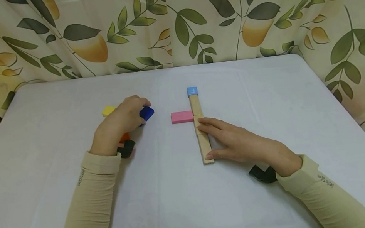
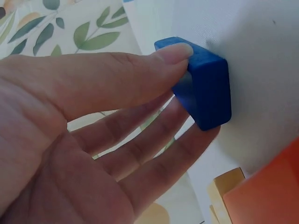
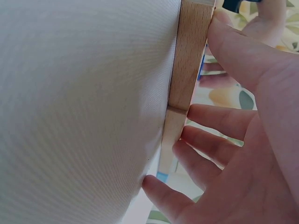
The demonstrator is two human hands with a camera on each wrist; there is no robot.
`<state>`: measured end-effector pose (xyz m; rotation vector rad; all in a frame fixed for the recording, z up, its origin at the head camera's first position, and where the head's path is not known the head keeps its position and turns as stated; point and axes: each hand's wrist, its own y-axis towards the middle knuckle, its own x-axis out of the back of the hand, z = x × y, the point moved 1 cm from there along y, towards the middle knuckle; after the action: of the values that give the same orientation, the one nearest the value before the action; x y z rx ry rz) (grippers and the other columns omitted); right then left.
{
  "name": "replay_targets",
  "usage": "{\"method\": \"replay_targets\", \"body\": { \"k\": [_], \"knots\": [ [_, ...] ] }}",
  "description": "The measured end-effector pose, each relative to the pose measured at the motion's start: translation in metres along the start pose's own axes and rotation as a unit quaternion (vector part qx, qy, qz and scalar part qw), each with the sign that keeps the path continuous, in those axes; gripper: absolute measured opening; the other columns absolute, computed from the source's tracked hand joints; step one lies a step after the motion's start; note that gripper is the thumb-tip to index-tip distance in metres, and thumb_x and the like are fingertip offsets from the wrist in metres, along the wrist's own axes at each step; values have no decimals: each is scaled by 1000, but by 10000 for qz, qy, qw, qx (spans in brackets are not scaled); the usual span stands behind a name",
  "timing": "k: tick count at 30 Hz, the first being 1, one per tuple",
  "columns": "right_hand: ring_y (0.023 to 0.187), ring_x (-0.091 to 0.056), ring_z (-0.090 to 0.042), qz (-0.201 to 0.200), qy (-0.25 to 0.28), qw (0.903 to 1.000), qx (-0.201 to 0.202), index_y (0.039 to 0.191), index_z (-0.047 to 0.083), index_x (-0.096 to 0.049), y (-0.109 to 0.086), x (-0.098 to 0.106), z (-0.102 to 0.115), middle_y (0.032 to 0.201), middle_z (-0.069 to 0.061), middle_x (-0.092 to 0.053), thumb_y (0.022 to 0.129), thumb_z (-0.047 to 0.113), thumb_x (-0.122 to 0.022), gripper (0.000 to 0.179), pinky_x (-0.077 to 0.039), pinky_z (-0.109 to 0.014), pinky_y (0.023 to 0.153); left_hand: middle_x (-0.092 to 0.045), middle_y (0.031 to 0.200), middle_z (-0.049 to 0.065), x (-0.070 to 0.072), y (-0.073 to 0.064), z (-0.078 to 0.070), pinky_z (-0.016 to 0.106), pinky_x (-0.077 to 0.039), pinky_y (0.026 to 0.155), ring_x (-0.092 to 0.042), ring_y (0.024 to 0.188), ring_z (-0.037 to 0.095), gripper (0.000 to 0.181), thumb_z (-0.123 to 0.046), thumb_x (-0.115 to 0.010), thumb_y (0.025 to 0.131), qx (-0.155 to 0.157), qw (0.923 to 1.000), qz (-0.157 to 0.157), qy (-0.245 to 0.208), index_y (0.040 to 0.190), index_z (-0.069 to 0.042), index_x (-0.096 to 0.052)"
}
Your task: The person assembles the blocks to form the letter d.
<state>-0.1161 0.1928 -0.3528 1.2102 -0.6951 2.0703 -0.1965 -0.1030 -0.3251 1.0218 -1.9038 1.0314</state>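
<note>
My left hand [image 1: 118,119] pinches a dark blue block [image 2: 211,91] between thumb and fingers, left of a row of blocks. Natural wooden blocks [image 1: 205,146] lie end to end in a line running away from me. A light blue block [image 1: 192,90] caps the far end. From the line's left side a pink block [image 1: 182,117] sticks out at a right angle, touching it or nearly so. The right hand [image 1: 238,139] rests its extended fingertips and thumb on the wooden blocks. In the right wrist view, fingers [image 3: 219,116] lie along the blocks' side.
Under and beside the left forearm are a yellow block [image 1: 108,110] and an orange block [image 1: 124,137], both partly hidden. A black wrist camera [image 1: 264,174] hangs from the right wrist. The white-covered table [image 1: 181,207] ends at a leaf-patterned curtain [image 1: 142,26].
</note>
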Motion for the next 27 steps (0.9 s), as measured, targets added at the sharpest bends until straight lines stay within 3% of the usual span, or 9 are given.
{"method": "replay_targets", "body": {
  "k": [19, 27],
  "knots": [
    [148, -32, -32, 3, 5, 10000, 7, 152, 6, -37, -1, 1, 1, 163, -9, -25, 87, 40, -74, 81, -37, -51, 115, -53, 141, 19, -6, 5, -10, 50, -43, 110, -49, 130, 33, 54, -11, -70, 92, -73, 9991, 359, 205, 141, -3, -50],
    [147, -32, -32, 19, -32, 10000, 5, 152, 7, -37, 0, 1, 1, 162, -10, -26, 88, 42, -73, 82, -37, -52, 114, -54, 138, 18, -7, 3, -15, 47, -44, 108, -49, 126, 31, 56, -15, -72, 91, -257, 9984, 488, 143, 141, -5, -49]
  ]
}}
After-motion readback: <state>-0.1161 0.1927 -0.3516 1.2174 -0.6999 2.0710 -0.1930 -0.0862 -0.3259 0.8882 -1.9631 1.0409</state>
